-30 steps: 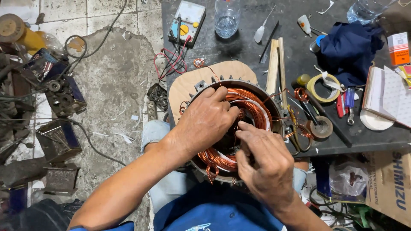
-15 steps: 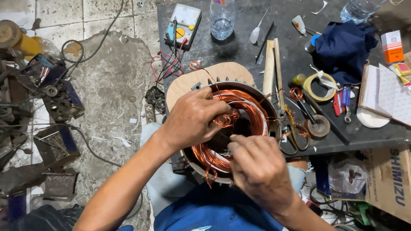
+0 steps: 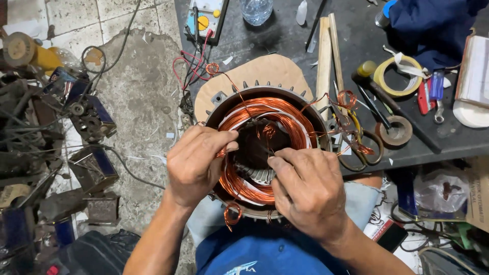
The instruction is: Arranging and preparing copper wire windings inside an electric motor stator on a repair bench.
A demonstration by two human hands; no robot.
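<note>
Copper winding (image 3: pixel 265 153) in stator (image 3: pixel 265 102), left hand (image 3: pixel 196 165) grip pinching wire, right hand (image 3: pixel 308 191) grip seemingly pinching too

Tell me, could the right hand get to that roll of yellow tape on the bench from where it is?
Probably yes. The right hand is at the copper windings, and the yellow tape roll lies uncovered on the bench to its right; only loose wire and scissors lie between, low enough to pass over.

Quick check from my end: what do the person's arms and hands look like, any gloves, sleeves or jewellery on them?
Both hands are bare: no gloves on the left hand or the right hand, and no rings, watch or wristband show. Both forearms are uncovered as far as the bottom of the picture, so no sleeves reach them. Below the hands there is a blue garment with a small pale print at its lower edge.
</note>
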